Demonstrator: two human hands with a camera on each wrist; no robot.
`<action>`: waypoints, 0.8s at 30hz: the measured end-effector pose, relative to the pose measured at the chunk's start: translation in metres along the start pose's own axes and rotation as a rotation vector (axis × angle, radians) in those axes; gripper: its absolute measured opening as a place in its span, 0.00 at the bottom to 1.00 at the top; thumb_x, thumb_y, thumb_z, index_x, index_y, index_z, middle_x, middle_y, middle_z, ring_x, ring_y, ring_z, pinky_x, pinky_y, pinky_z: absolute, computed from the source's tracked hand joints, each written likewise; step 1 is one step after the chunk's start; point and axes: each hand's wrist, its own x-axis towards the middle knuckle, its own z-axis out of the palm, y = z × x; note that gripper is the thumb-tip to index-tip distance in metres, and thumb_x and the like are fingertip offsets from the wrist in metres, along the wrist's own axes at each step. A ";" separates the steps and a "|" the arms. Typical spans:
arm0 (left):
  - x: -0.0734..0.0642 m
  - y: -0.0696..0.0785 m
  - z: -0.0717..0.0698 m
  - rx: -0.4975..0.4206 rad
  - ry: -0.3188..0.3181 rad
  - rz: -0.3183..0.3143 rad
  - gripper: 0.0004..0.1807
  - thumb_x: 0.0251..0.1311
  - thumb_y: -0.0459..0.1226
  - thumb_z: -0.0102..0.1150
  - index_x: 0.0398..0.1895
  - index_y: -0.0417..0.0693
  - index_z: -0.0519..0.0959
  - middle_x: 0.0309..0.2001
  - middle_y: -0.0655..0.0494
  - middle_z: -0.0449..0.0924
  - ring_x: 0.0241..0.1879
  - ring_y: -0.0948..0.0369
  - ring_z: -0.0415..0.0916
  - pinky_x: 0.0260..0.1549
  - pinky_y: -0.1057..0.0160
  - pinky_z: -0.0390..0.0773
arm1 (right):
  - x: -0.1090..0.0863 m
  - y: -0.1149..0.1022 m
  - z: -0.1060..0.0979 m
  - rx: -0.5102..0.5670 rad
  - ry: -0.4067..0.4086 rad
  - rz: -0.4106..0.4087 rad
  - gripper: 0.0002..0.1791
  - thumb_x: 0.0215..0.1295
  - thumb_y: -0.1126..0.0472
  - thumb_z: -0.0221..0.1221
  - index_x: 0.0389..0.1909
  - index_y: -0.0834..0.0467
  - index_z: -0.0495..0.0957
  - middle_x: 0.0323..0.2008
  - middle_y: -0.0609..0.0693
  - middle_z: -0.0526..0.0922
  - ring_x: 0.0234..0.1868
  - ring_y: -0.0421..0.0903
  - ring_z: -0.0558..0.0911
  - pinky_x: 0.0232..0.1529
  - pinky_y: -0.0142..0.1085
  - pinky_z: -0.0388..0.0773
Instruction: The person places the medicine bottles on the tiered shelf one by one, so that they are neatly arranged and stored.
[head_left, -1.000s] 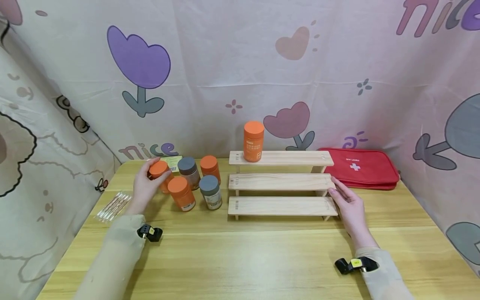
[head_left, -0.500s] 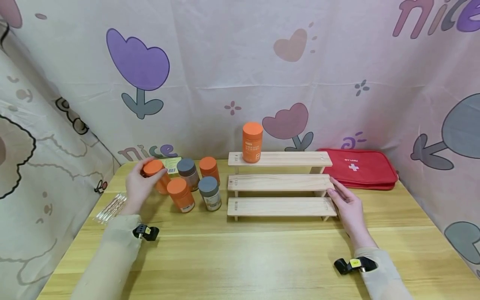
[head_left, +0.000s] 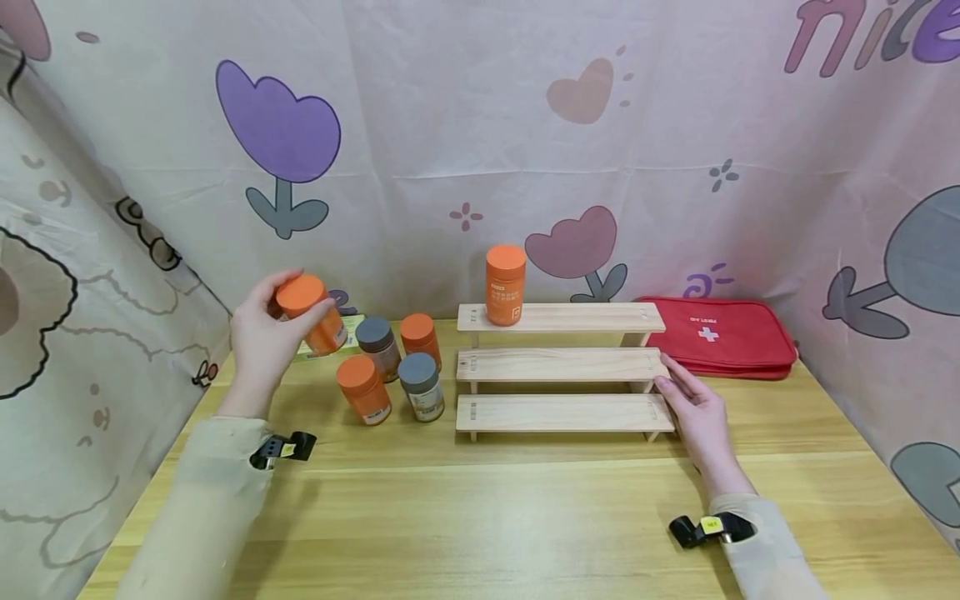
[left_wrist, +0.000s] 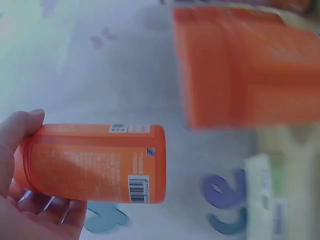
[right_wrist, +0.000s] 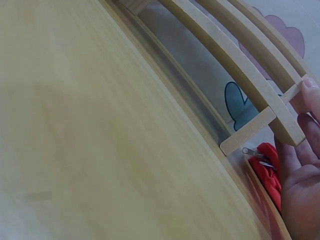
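Observation:
My left hand grips an orange pill bottle round its lid, thumb on one side and fingers on the other. The bottle is held up off the table, slightly tilted; its barcode label shows in the left wrist view. My right hand holds the right end of a three-tier wooden shelf rack, its thumb at the middle board and its fingers by the lower board's end. An upright orange bottle stands on the top tier, left of centre.
Two orange bottles and two grey-lidded bottles stand left of the rack. Behind them lies a yellow-green box, partly covered. A red first-aid pouch lies behind the rack's right end, before the patterned curtain.
My left hand has lifted the orange bottle off the table, up and slightly left. The left forearm now covers the packet of swabs. My right hand stays at the rack.

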 end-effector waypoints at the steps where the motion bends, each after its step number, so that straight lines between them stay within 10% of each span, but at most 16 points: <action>1: -0.001 0.007 0.000 -0.005 -0.014 0.019 0.33 0.51 0.46 0.71 0.63 0.56 0.73 0.58 0.55 0.74 0.50 0.62 0.74 0.47 0.70 0.74 | 0.000 0.000 0.000 -0.001 -0.001 0.001 0.26 0.64 0.63 0.61 0.63 0.62 0.71 0.56 0.41 0.78 0.54 0.31 0.76 0.51 0.22 0.71; 8: -0.011 0.052 0.011 -0.040 -0.132 0.176 0.31 0.51 0.41 0.72 0.61 0.52 0.75 0.54 0.53 0.76 0.44 0.64 0.73 0.40 0.74 0.74 | 0.000 0.000 0.000 0.000 0.001 -0.001 0.26 0.64 0.64 0.61 0.63 0.62 0.70 0.56 0.42 0.78 0.54 0.32 0.76 0.51 0.22 0.71; 24: -0.027 0.115 0.069 -0.173 -0.353 0.257 0.30 0.47 0.40 0.75 0.57 0.52 0.77 0.51 0.58 0.77 0.46 0.61 0.76 0.47 0.61 0.77 | 0.000 0.002 0.000 0.013 -0.004 -0.003 0.26 0.64 0.64 0.61 0.63 0.62 0.71 0.55 0.41 0.79 0.54 0.32 0.76 0.51 0.22 0.72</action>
